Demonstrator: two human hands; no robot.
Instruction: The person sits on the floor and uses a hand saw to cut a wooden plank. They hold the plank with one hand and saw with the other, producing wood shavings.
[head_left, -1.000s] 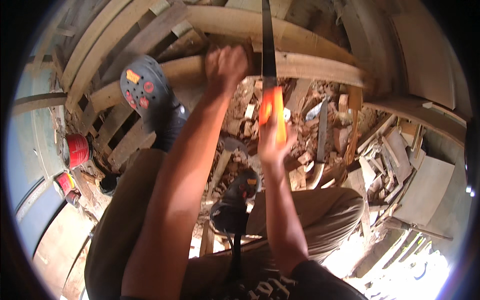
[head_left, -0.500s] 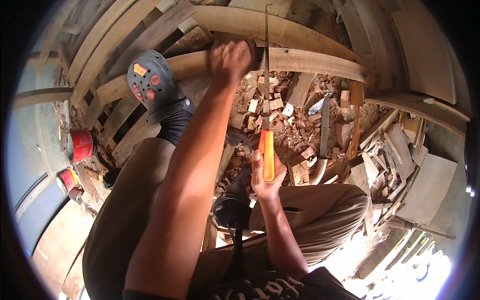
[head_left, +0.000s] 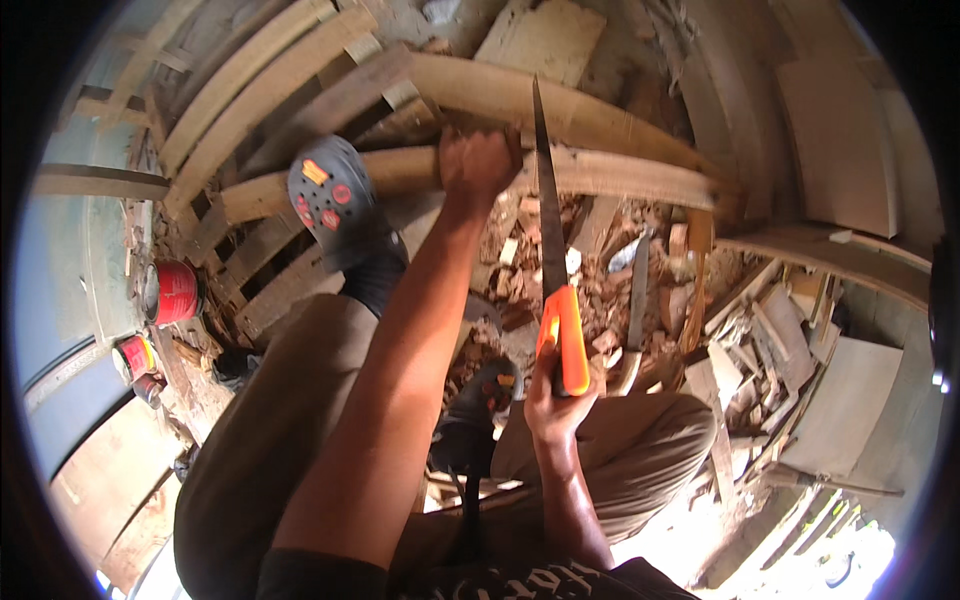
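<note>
Saw (head_left: pixel 552 245) in right hand (head_left: pixel 562 398), blade across plank (head_left: pixel 625 176); contact unclear.
Right fingers wrapped round orange handle; left hand (head_left: pixel 480 160) fisted, gripping plank just left of blade. Grey clog (head_left: pixel 335 200) farther left, wood chips (head_left: pixel 520 318) on ground.

Left grip (head_left: pixel 480 162), fingertips unseen

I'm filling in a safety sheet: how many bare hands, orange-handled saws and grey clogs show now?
Bare hands: 2 (left hand, right hand)
Orange-handled saws: 1 (saw)
Grey clogs: 2 (upper clog, lower clog)
Total: 5
</note>
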